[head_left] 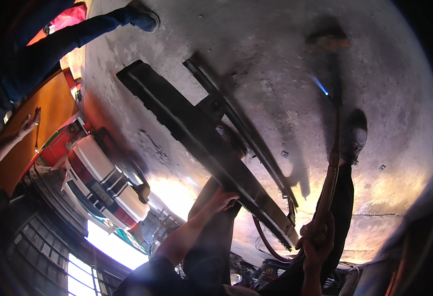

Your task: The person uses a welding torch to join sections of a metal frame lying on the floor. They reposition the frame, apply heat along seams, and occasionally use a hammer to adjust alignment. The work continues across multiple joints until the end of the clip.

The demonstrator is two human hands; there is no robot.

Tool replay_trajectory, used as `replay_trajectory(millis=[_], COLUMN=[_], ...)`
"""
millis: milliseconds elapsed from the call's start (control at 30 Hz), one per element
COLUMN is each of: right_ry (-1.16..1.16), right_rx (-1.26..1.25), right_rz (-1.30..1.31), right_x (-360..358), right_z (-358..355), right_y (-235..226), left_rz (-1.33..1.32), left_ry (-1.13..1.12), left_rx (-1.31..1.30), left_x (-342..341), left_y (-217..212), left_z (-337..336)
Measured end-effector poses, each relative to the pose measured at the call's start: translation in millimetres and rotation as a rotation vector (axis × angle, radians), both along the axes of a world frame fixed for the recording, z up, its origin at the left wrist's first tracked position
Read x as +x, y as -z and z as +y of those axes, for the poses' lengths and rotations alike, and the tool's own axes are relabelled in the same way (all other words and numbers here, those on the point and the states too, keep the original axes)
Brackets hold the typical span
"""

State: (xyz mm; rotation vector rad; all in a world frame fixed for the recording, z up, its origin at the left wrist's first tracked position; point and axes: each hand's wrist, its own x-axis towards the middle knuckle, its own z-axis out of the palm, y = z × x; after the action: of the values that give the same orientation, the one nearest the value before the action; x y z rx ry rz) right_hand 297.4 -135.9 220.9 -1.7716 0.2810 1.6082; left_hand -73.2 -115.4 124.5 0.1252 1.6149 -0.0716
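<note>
A long dark metal beam [177,116] slants across the middle, from the upper left down towards my right hand. Its lower part passes over my legs. My left hand [224,199] is closed on the beam's near edge, fingers partly hidden beneath it. Closed around the handle of a long gas torch [333,165], my right hand [317,236] sits at the lower right. From the torch's tip a narrow blue flame [320,86] points up and left, apart from the beam. A thinner dark rail [256,140] runs alongside the beam on its right.
A reddish hose [266,244] curves near my right hand. My shoe [358,135] rests on the stained concrete floor [275,44]. Another person's leg [85,42] and hand [29,123] show at left, by an orange panel [53,111]. A white car [90,155] stands behind.
</note>
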Motion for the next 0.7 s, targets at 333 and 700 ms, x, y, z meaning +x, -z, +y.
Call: replay_trajectory(millis=[333, 700], right_ry=[0.043, 0.079], right_rx=[0.07, 0.274], right_rz=[-0.095, -0.094], right_x=[5, -29], right_z=[-6, -5], right_y=[14, -13], left_rz=[-0.074, -0.286], left_ry=[0.028, 0.354], left_rx=[0.088, 0.348], left_x=[51, 15], left_y=[14, 34], left_z=[11, 50])
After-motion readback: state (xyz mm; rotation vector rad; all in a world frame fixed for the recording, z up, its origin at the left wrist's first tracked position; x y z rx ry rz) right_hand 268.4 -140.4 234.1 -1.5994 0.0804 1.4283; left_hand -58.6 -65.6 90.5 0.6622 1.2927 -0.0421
